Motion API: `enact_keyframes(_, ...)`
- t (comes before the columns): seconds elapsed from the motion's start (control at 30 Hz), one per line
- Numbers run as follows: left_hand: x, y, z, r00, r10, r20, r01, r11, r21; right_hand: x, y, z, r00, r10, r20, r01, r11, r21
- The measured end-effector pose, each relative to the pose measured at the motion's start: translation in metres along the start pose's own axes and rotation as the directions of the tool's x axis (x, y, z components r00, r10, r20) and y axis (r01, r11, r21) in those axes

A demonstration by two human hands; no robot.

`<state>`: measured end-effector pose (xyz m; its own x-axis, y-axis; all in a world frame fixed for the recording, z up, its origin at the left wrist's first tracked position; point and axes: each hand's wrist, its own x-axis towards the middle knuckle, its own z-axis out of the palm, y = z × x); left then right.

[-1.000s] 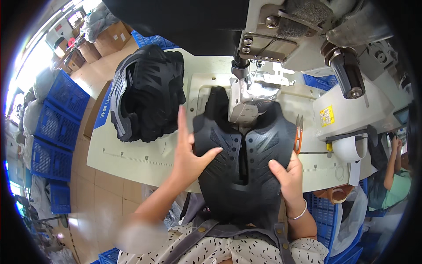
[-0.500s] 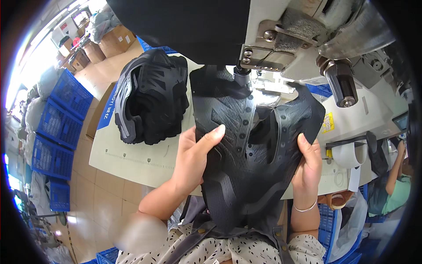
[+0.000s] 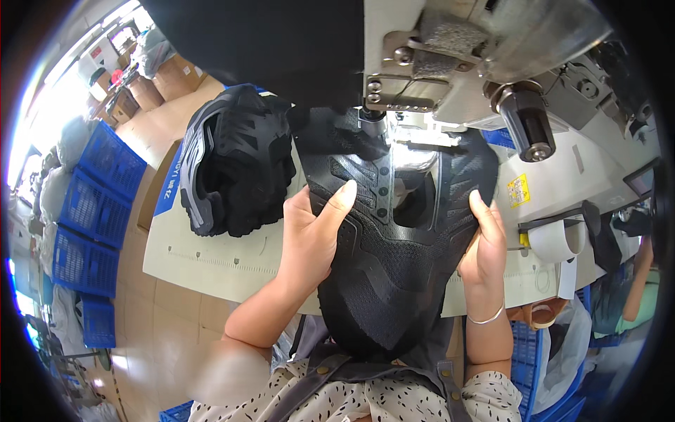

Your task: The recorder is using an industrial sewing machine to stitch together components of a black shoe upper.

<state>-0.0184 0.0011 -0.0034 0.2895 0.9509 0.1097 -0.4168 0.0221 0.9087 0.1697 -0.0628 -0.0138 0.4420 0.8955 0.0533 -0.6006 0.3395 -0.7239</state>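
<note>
A black shoe upper (image 3: 383, 257) with moulded ribs and a row of eyelets lies spread between my hands, its toe end toward me. Its far end sits at the head of a sewing machine (image 3: 408, 95), close to the metal presser area. My left hand (image 3: 313, 228) grips the upper's left edge, thumb on top and fingers underneath. On the opposite edge my right hand (image 3: 485, 243) holds it the same way, its fingers partly hidden. Left of the machine, a stack of similar black shoe uppers (image 3: 239, 162) rests on the pale worktable (image 3: 211, 264).
Blue crates (image 3: 88, 214) stand stacked on the floor at the left, with cardboard boxes (image 3: 172, 77) farther back. A white roll-shaped part (image 3: 555, 243) sits right of the upper. At the far right, another person's arm (image 3: 638, 281) shows.
Both hands have shifted the shoe upper slightly; it now lies flatter, with its eyelet opening turned and closer under the machine head. The whole view has also moved a little.
</note>
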Motion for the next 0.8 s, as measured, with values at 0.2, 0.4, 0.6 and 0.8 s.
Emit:
enact_keyframes(0.2, -0.002, -0.005, 0.002, 0.987, 0.16, 0.006, -0.158, 0.971, 0.18, -0.015, 0.004, -0.008, 0.987, -0.002, 0.161, 0.026, 0.989, -0.147)
enact_keyframes(0.4, -0.004, -0.006, 0.003, 0.989, 0.147, -0.002, -0.145, 0.979, 0.144, -0.02, 0.004, -0.008, 0.992, -0.069, 0.104, 0.085, 0.984, -0.16)
enact_keyframes(0.6, -0.003, -0.006, 0.007, 0.983, 0.184, 0.013, -0.184, 0.97, 0.16, -0.025, -0.001, -0.008, 0.984, -0.014, 0.178, 0.049, 0.98, -0.194)
enact_keyframes(0.8, -0.019, -0.007, 0.004, 0.998, -0.065, 0.014, 0.062, 0.988, 0.141, -0.036, -0.005, -0.008, 0.988, -0.036, 0.149, 0.093, 0.914, -0.394)
